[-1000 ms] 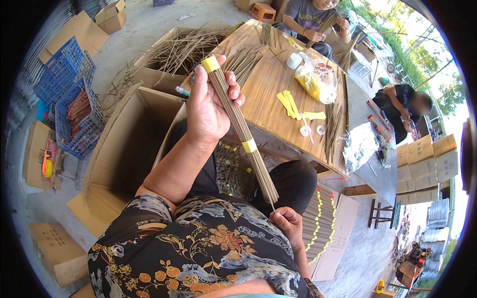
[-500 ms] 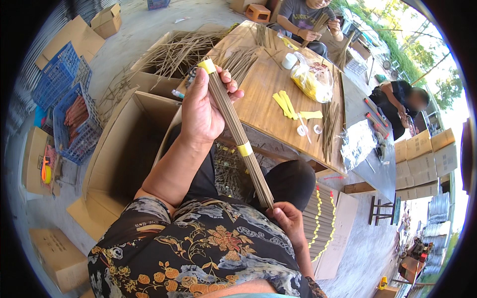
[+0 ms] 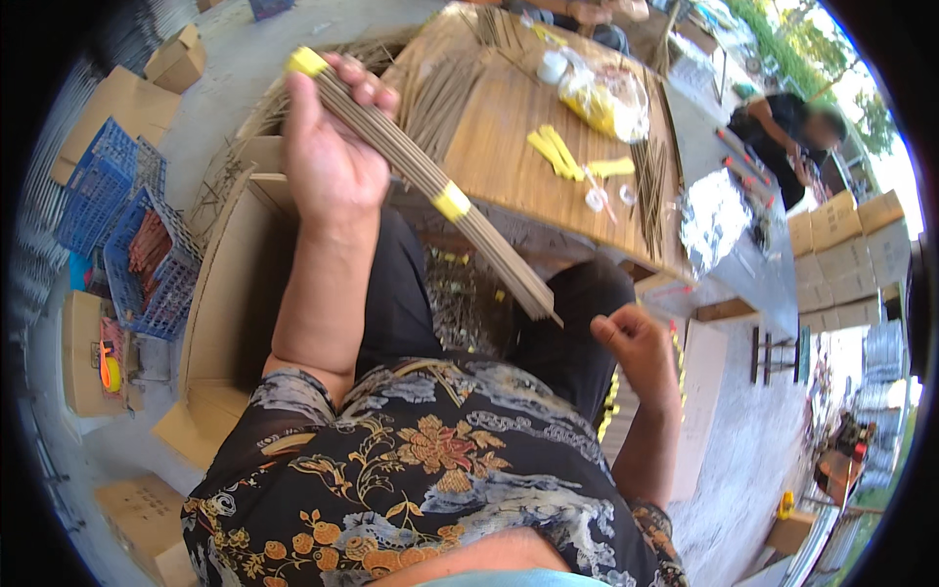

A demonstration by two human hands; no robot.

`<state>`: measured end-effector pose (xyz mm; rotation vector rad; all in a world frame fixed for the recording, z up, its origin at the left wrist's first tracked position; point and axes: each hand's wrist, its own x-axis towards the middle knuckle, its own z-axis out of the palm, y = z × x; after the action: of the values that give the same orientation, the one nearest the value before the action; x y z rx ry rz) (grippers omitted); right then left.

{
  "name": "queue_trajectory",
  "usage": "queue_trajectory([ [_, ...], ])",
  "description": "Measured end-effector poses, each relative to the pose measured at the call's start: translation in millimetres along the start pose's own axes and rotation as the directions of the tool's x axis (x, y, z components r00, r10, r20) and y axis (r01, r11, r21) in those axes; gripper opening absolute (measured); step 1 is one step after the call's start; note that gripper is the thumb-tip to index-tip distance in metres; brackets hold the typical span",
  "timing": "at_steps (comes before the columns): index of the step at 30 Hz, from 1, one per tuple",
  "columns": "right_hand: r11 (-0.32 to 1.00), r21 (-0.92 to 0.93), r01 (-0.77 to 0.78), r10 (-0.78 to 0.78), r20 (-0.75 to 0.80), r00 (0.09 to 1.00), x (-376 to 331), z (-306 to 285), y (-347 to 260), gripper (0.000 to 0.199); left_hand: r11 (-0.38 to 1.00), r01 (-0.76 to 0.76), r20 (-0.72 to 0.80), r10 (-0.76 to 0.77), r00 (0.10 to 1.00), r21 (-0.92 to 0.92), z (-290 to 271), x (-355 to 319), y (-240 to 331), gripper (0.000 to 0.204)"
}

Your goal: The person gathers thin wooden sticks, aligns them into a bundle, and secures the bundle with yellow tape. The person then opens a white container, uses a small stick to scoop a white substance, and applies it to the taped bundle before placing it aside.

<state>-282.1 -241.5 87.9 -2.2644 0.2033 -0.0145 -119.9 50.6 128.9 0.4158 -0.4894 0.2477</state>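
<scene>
My left hand [image 3: 337, 161] is closed around the upper part of a bundle of thin brown sticks [image 3: 499, 251], held slanting down to the right above my lap. One yellow band [image 3: 307, 62] wraps the bundle's top end, and another yellow band [image 3: 451, 201] circles its middle. At the lower end a stick pokes out a little past the others. My right hand [image 3: 641, 354], fingers curled in and thumb against them, is just right of that end and apart from it. Nothing shows in it.
On the wooden table [image 3: 499, 147] ahead lie loose sticks [image 3: 437, 103], yellow strips [image 3: 555, 154] and a plastic bag of yellow pieces [image 3: 602, 103]. An open cardboard box [image 3: 230, 323] stands by my left arm. Blue crates [image 3: 156, 264] are farther left. Another person [image 3: 782, 132] works at far right.
My right hand has let go of the bundle's lower end and moved right and up. My left hand has swung the bundle left and up, so it slants more.
</scene>
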Motion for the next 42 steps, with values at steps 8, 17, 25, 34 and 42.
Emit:
queue_trajectory([
  [8,0.991,0.137,-0.008,0.019,-0.08,0.997,2.2,-1.8,-4.9,0.017,0.954,0.068,0.093,-0.042,0.995,-0.292,-30.2,20.8,30.2,0.042],
  [17,0.934,0.291,0.206,-0.219,0.013,0.976,1.3,29.1,-5.3,0.022,0.96,0.047,0.015,-0.045,0.999,-0.276,-38.1,22.3,34.0,0.044],
  [25,0.937,0.316,0.146,-0.194,0.126,0.973,-8.5,30.9,-12.2,0.018,0.916,0.103,0.067,-0.084,0.994,-0.388,-38.7,21.8,34.2,0.033],
  [34,0.91,0.408,0.077,-0.153,0.157,0.976,-14.1,41.9,-1.1,0.019,0.916,0.114,0.076,-0.092,0.993,-0.385,-33.2,20.4,26.2,0.024],
  [42,0.909,0.409,0.084,-0.164,0.165,0.972,-16.0,36.2,5.9,0.014,0.972,0.088,0.078,-0.073,0.994,-0.219,-37.1,18.0,17.4,0.036],
])
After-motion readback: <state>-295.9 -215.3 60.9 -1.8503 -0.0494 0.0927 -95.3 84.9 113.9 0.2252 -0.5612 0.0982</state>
